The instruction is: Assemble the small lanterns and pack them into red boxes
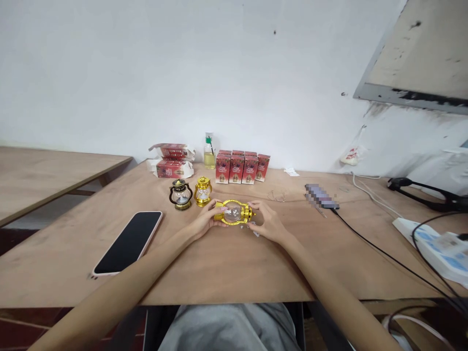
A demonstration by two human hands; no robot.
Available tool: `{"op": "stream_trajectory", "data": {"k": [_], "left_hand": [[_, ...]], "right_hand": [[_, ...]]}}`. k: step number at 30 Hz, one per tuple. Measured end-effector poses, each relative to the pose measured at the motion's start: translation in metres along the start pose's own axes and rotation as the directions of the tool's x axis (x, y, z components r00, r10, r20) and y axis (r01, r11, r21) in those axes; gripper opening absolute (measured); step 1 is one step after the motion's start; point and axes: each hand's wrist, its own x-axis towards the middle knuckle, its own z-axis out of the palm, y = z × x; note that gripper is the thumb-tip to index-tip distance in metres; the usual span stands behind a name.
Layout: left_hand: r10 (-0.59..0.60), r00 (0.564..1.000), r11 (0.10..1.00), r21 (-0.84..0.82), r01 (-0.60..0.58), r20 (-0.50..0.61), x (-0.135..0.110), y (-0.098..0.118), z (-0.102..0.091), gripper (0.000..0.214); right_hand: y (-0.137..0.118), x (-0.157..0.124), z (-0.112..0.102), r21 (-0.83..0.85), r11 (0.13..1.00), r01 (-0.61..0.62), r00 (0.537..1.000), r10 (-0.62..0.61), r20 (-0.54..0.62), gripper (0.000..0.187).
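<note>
A small gold lantern point(234, 213) with a clear glass globe lies on its side between my hands, just over the table. My left hand point(205, 220) is closed round its base end. The fingers of my right hand point(268, 222) are curled at its top end, with thumb and forefinger on either side of the cap. Beyond my left hand, a second gold lantern point(203, 191) stands upright on the table. Next to it stands a dark bronze lantern point(180, 195). Small clear scraps point(256, 233) lie beneath my right hand.
Red boxes point(237, 169) stand by the wall, with opened boxes point(174, 169) to their left and a bottle of yellow liquid point(209, 158) between. A phone point(128, 243) lies at left; another device point(321, 196) with a cable, and a power strip point(431, 243), are at right.
</note>
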Motion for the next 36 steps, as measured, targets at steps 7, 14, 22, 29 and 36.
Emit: {"op": "stream_trajectory", "data": {"k": [7, 14, 22, 29, 36], "left_hand": [[-0.022, 0.998, 1.000, 0.015, 0.022, 0.060, -0.001, 0.003, -0.002, 0.039], [-0.011, 0.999, 1.000, 0.022, 0.010, 0.039, -0.001, 0.003, -0.001, 0.041], [-0.027, 0.999, 0.999, -0.024, 0.028, 0.019, 0.000, 0.001, -0.002, 0.043], [0.004, 1.000, 0.998, 0.064, -0.002, -0.030, 0.001, 0.001, 0.004, 0.043], [0.070, 0.995, 0.989, 0.132, -0.061, -0.065, 0.000, -0.003, 0.012, 0.049]], "right_hand": [[0.000, 0.001, -0.004, 0.034, 0.999, -0.025, 1.000, 0.024, 0.019, 0.040], [0.004, 0.001, -0.005, 0.005, 0.999, -0.050, 0.997, 0.050, 0.058, 0.040], [0.003, 0.002, -0.007, 0.006, 0.999, -0.043, 0.997, 0.043, 0.057, 0.042], [0.009, 0.000, -0.004, -0.248, 0.966, -0.067, 0.994, 0.087, 0.069, 0.046], [0.009, -0.002, 0.002, -0.444, 0.891, -0.092, 0.995, 0.099, -0.008, 0.039]]}}
